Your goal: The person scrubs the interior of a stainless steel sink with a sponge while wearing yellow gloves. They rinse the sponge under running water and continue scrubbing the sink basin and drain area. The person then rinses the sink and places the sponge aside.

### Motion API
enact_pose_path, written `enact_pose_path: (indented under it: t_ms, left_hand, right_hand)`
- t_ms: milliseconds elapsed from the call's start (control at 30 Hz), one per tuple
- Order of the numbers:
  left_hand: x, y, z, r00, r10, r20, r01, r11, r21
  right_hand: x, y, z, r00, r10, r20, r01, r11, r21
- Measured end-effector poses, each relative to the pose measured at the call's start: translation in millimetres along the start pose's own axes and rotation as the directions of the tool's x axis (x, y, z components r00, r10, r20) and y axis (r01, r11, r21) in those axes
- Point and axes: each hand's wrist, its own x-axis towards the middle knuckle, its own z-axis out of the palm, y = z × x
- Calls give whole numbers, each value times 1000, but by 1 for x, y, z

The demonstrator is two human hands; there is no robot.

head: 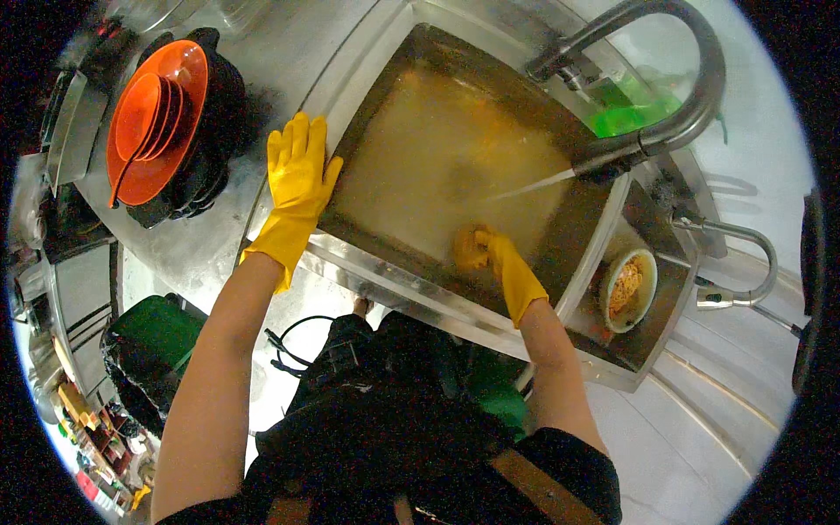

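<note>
Both hands wear yellow rubber gloves. My left hand [296, 167] rests flat, fingers apart, on the left rim of a large metal sink [387, 262], holding nothing. My right hand [482, 246] reaches into the cloudy brownish water [446, 157] near the sink's front side; its fingers are partly under water, and whether they hold something cannot be told. From the curved metal faucet [607, 154] a stream of water runs into the sink. On the counter at the left stands a stack of black dishes [230, 98], topped by an orange bowl [154, 184] holding smaller orange bowls [139, 115] and a spoon [121, 180].
Right of the large basin, a smaller compartment holds a pale round container [650, 282] with food scraps. A second faucet [764, 256] arches at the far right. Green plastic items [623, 118] lie behind the main faucet. A green bin [154, 331] with a black bag stands below the counter, left.
</note>
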Motion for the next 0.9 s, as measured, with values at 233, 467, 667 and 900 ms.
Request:
enact_pose_path:
  t_ms: [233,467,667,900]
  left_hand:
    - [-3,-4,-5,1000,1,7,-2,1000,31]
    - [-2,-3,-4,996,-26,81,24,999,35]
    - [-8,-7,4,1000,8,-11,-8,999,39]
    - [3,1,-4,999,-16,43,15,1000,19]
  right_hand:
    - [-4,-58,24,933,82,-350,282,435,855]
    - [-1,-70,18,911,-134,-391,382,634,672]
    - [6,-52,19,909,-287,-301,387,850,358]
    - [-22,-104,159,974,-191,-122,219,935,281]
